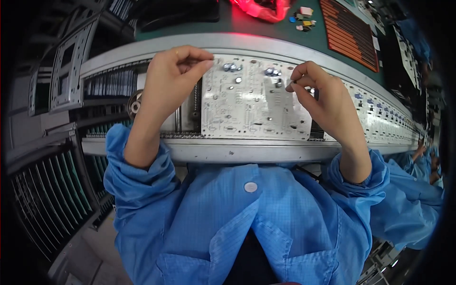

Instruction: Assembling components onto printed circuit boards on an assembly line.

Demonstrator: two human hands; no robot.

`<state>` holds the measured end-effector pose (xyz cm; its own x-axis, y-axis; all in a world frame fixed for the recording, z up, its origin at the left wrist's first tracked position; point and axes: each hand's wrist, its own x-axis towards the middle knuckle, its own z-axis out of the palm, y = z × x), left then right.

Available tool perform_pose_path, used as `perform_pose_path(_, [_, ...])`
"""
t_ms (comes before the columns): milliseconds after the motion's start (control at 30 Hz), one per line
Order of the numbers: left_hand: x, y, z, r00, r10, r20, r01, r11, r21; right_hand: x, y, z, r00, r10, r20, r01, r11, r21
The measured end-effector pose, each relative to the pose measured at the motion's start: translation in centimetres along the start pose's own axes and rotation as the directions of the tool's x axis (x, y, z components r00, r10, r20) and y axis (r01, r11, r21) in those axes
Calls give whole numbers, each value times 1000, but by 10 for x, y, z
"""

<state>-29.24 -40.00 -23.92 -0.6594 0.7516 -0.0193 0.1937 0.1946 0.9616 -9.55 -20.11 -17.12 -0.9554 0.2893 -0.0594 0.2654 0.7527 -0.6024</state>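
A white printed circuit board [256, 102] lies between the pale rails [228, 153] of a conveyor. Beyond, the green bench [304, 45] bears glossy red plastic [268, 13], small coloured parts [304, 20] and an orange slotted tray [349, 38]. Board racks [52, 185] stand left; a blue-clad co-worker [411, 204], right. The left hand [173, 78] pinches near the board's far-left corner, the right hand [325, 92] above its right part; I cannot tell whether either grip has hold of anything.

Your left hand [173, 78] and right hand [327, 97] curl their fingers [194, 52] toward the thumbs [200, 70], well apart, forearms [355, 159] extended forward.
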Motion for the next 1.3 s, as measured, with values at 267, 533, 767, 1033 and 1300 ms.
perform_pose_path(267, [-1, -8, -4, 999, 44, 16, -44, 999, -11, 28, -5, 35, 972, -222, -78, 208, 966, -156])
perform_pose_path(533, [-4, -8, 0, 999, 19, 30, -19, 1000, 1, 43, -2, 61, 967, -239, -90, 209, 944, -256])
perform_pose_path(767, [-4, -5, 0, 998, -16, 65, 14, 999, 32, 43, -2, 74, 972, -196, -130, 152, 945, -290])
perform_pose_path(1033, [-6, -8, 2, 999, 7, 42, -11, 995, 95, 42, 2, 80, 977, -157, -144, 112, 952, -285])
perform_pose_path(1300, [-5, -6, 4, 999, -46, 28, 44, 996, 78, 40, -1, 80, 980, -106, -166, 56, 958, -281])
